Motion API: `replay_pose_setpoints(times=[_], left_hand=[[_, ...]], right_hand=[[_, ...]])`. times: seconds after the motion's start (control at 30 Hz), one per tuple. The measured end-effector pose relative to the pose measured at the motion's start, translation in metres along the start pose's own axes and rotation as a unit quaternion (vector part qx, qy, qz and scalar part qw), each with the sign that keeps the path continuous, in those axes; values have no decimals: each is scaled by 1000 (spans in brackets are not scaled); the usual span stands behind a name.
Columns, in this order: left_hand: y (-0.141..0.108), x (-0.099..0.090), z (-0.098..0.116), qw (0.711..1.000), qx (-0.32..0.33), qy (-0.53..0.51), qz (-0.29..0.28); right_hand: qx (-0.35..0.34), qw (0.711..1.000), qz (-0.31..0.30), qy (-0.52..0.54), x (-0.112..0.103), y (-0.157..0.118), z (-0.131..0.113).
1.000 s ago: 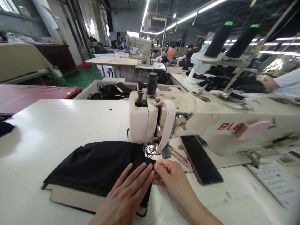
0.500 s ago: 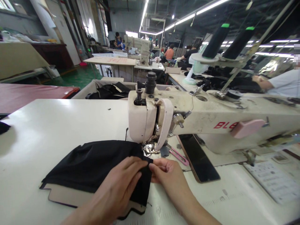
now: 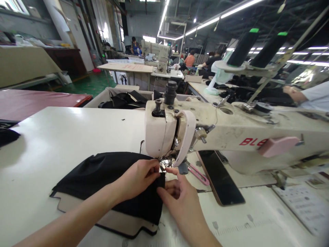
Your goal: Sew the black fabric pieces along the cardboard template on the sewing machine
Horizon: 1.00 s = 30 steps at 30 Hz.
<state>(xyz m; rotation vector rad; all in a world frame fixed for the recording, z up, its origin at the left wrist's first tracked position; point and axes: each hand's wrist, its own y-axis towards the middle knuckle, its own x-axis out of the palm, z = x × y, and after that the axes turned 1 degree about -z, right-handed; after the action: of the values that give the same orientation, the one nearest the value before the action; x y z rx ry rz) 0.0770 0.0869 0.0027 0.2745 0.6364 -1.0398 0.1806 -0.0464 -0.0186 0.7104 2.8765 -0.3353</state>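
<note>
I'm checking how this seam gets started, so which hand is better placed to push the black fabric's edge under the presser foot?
Probably the left hand: it pinches the black fabric at the edge, right beside the presser foot. The right hand sits lower, at the fabric's near corner.

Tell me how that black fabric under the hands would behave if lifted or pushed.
The black fabric looks thin and wrinkled, so it would probably droop when lifted. Pushed, it would likely bunch, as near the left hand. The stiffer-looking tan panel beneath may slide flat.
</note>
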Motion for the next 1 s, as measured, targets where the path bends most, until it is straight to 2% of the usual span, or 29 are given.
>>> replay_pose_setpoints(times=[0.1, 0.23, 0.4, 0.5, 0.63, 0.73, 1.0], left_hand=[[2, 5, -5, 997, -22, 25, 64], [10, 10, -9, 992, -76, 32, 96], [13, 12, -4, 988, -123, 7, 92], [11, 13, 0, 987, -131, -9, 91], [14, 14, -3, 985, -135, -26, 104], [18, 15, -9, 985, -125, -38, 117], [19, 19, -15, 985, -105, -51, 130]], right_hand=[[-46, 985, 1, -167, 6, -10, 2], [-151, 929, -32, -337, 1, -14, 7], [-274, 867, -26, -415, -9, -9, 12], [-303, 845, -55, -438, -14, -4, 12], [-297, 834, -92, -456, -20, 4, 4], [-297, 838, -100, -447, -22, 9, 2], [-347, 836, -99, -414, -26, 14, 15]])
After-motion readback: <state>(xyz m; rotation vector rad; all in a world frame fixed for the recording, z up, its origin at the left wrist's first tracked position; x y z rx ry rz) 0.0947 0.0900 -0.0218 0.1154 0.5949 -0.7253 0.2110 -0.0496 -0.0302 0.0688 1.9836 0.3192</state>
